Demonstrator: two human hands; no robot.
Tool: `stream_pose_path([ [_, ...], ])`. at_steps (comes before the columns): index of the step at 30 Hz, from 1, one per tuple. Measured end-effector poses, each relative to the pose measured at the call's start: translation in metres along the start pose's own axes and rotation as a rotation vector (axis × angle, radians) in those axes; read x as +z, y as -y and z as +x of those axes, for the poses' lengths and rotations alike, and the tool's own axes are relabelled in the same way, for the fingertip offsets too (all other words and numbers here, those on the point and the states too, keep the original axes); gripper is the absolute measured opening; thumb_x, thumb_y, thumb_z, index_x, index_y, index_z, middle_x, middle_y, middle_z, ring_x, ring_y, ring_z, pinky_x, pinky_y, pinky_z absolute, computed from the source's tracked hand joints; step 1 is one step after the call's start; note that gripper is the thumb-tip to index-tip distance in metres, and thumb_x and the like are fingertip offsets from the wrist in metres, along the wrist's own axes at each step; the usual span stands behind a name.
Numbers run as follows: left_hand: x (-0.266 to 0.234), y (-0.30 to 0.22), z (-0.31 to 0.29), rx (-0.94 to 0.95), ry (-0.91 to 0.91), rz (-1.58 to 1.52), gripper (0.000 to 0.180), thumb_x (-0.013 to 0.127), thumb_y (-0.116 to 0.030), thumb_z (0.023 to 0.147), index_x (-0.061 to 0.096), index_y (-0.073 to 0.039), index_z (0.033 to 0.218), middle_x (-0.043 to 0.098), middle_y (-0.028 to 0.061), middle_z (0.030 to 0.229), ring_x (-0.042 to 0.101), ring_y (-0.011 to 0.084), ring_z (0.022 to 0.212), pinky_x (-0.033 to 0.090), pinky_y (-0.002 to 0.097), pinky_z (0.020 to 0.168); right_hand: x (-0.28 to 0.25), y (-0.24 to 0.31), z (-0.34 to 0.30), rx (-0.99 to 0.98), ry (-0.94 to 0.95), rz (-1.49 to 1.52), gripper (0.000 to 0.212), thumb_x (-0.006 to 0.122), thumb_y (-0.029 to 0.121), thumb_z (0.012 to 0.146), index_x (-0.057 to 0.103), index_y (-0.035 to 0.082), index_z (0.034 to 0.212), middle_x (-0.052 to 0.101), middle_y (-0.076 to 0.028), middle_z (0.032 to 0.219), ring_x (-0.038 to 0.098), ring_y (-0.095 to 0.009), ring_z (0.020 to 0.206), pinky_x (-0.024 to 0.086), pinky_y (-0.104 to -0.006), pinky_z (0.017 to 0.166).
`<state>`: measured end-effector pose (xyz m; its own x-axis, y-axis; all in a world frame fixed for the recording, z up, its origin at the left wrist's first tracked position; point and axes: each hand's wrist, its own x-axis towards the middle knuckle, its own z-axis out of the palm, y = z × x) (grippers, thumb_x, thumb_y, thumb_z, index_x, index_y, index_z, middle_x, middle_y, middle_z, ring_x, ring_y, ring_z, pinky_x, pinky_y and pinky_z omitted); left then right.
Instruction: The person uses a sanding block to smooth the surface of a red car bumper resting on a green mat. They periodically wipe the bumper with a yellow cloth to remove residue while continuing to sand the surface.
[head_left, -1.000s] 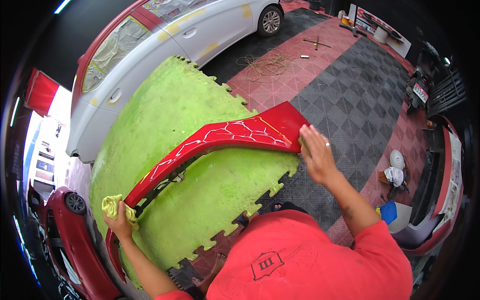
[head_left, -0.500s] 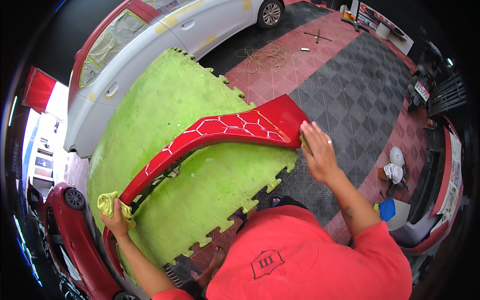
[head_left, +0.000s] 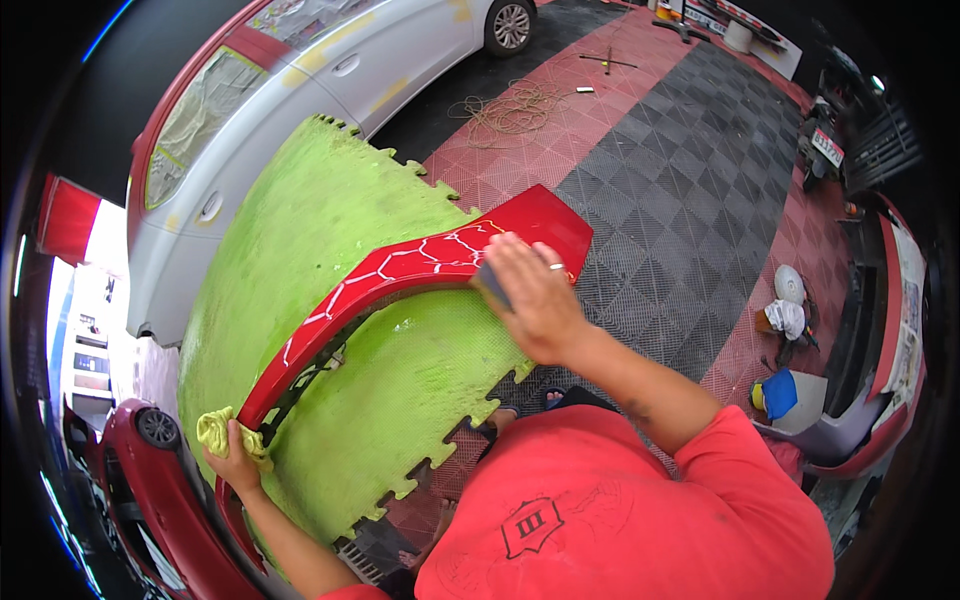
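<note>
A red car fender (head_left: 400,262) with white reflected lines on its glossy paint arches over the green foam mat. At its lower left end my left hand (head_left: 236,462) grips a crumpled yellow cloth (head_left: 222,434), the fingers bent round it against the panel's edge. Over the wide right part of the fender lies my right hand (head_left: 535,300), its fingers together and pressing a thin dark grey pad (head_left: 491,287) that looks like a sanding pad. The pad's edge shows beside the index finger; the rest is hidden beneath the palm.
A silver car (head_left: 290,120) with masked windows stands beyond the mat (head_left: 300,210). Coiled cord (head_left: 515,112) lies on the tiled floor. A red car (head_left: 165,490) is at the lower left. At right are a detached bumper (head_left: 880,400) and a blue cloth (head_left: 777,394).
My right hand has slid left with the pad, from the fender's right end onto its wide part. My left hand keeps its hold at the lower left end.
</note>
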<state>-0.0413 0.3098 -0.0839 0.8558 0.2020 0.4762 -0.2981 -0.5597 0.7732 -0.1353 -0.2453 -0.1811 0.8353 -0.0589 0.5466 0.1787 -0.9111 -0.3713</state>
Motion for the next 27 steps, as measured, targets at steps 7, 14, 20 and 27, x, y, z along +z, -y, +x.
stream_pose_path([
  [7, -0.006, 0.008, 0.005, 0.050, 0.049, 0.020, 0.027, 0.083, -0.015, 0.100, 0.072, 0.003, 0.117, 0.076, 0.0074, 0.108, 0.071, 0.0150, 0.088, 0.057, 0.0316, 0.078, -0.034, -0.081, -0.029, 0.272, 0.276, -0.081, 0.059, 0.038, 0.048, 0.117, 0.050, 0.014, 0.165, 0.046, -0.008, 0.174, 0.040, -0.033, 0.162, 0.029, -0.0570, 0.130],
  [14, -0.007, 0.005, -0.001, 0.008, 0.039, 0.042, 0.031, 0.084, -0.015, 0.099, 0.071, 0.004, 0.119, 0.076, 0.0083, 0.108, 0.072, 0.0159, 0.091, 0.057, 0.0329, 0.081, -0.049, -0.098, -0.035, 0.209, 0.105, 0.020, 0.056, 0.061, 0.023, 0.110, 0.050, 0.011, 0.164, 0.048, -0.013, 0.171, 0.039, -0.036, 0.162, 0.031, -0.0575, 0.129],
  [20, -0.001, 0.004, -0.003, 0.003, 0.003, 0.040, 0.032, 0.085, -0.017, 0.098, 0.071, 0.004, 0.120, 0.076, 0.0094, 0.110, 0.072, 0.0174, 0.093, 0.058, 0.0344, 0.084, -0.021, -0.014, -0.034, 0.039, 0.063, -0.077, 0.059, 0.064, 0.029, 0.108, 0.053, -0.002, 0.157, 0.055, -0.024, 0.162, 0.048, -0.039, 0.155, 0.033, -0.0577, 0.127],
  [27, 0.000, -0.002, 0.003, 0.028, 0.028, 0.021, 0.031, 0.083, -0.016, 0.100, 0.071, 0.004, 0.120, 0.077, 0.0102, 0.111, 0.074, 0.0183, 0.094, 0.058, 0.0347, 0.085, -0.004, 0.039, 0.013, -0.034, 0.040, 0.057, 0.062, 0.065, 0.032, 0.106, 0.053, 0.001, 0.157, 0.055, -0.020, 0.163, 0.047, -0.037, 0.156, 0.030, -0.0577, 0.129],
])
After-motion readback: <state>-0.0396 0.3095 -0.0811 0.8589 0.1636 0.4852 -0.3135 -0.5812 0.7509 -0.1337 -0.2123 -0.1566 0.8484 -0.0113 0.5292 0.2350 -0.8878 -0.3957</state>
